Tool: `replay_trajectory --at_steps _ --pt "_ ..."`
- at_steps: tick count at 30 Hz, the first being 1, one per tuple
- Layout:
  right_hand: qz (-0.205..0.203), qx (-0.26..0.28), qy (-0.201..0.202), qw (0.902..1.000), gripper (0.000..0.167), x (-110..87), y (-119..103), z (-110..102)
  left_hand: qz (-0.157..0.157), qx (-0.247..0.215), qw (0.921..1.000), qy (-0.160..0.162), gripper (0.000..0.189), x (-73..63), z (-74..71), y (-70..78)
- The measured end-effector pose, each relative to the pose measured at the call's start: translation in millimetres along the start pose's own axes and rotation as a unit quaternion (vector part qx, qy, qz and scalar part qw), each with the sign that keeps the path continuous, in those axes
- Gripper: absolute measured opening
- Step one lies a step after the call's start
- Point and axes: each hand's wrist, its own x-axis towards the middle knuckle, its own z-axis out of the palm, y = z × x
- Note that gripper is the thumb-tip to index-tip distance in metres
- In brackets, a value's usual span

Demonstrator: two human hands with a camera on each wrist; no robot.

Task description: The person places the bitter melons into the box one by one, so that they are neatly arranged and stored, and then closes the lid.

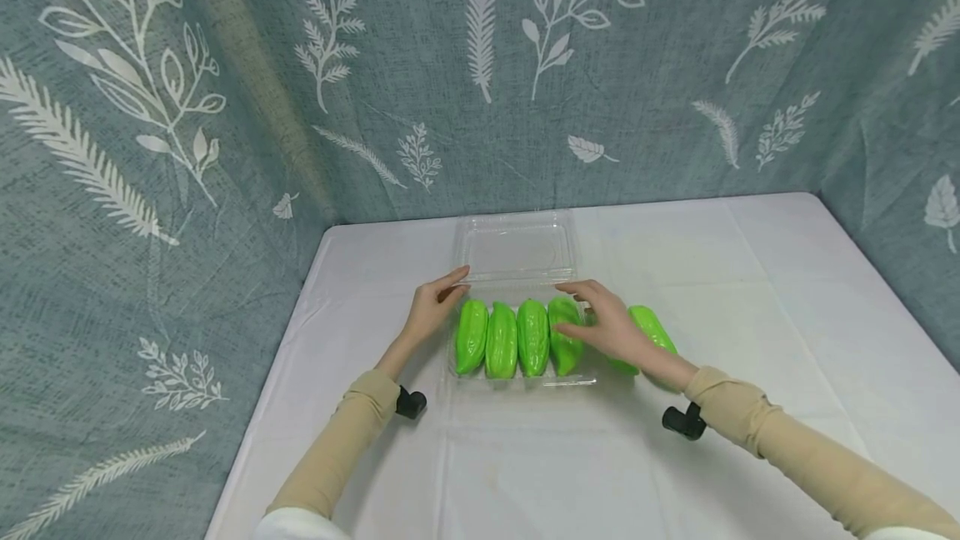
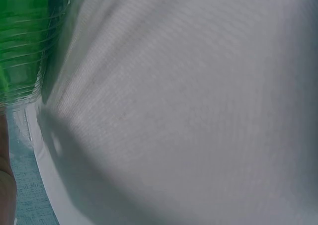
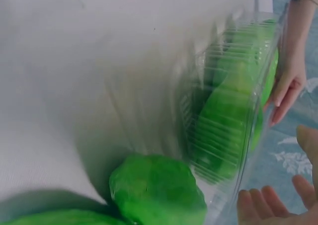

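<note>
The green fruit (image 1: pixel 566 358) by the right hand (image 1: pixel 611 327), fingers spread, seems light and slick, best held mid-body; whether the left hand (image 1: pixel 426 312) grips is unclear.

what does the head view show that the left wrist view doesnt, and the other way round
Only the head view: the right hand and the loose green pieces near its wrist.

Only the left wrist view: fine ridges on the clear container, too small to make out from the head.

Both: that container with green contents, the left hand (just a sliver at the wrist camera's edge), white cloth and teal curtain.
</note>
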Motion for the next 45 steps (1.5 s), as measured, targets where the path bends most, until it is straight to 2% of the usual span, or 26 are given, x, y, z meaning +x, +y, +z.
replay_trajectory --at_steps 7,15,27,29,36,45 --pt "0.019 0.043 -0.003 0.9989 0.055 -4.6 6 -13 -0.004 0.009 1.0 0.0 0.036 0.8 -0.9 -0.3" --pt "0.076 0.077 -0.022 0.9939 0.057 -10.6 15 -26 0.0 0.003 1.0 0.0 0.036 -0.5 -1.7 -2.1" --pt "0.118 0.083 0.001 0.9896 0.055 -22.1 37 -47 0.009 0.008 0.9999 0.0 0.036 -1.0 -1.4 -1.0" --pt "0.129 0.084 0.004 0.9881 0.056 -23.5 40 -52 0.012 0.01 0.9999 0.001 0.036 -0.2 -0.4 -3.3" --pt "0.167 0.092 0.002 0.9817 0.06 -27.4 46 -65 0.005 0.01 0.9998 0.016 0.037 5.2 6.7 -35.2" --pt "0.223 0.134 -0.023 0.9652 0.069 -29.0 58 -78 0.0 0.011 0.9999 0.012 0.037 5.5 5.2 -40.0"
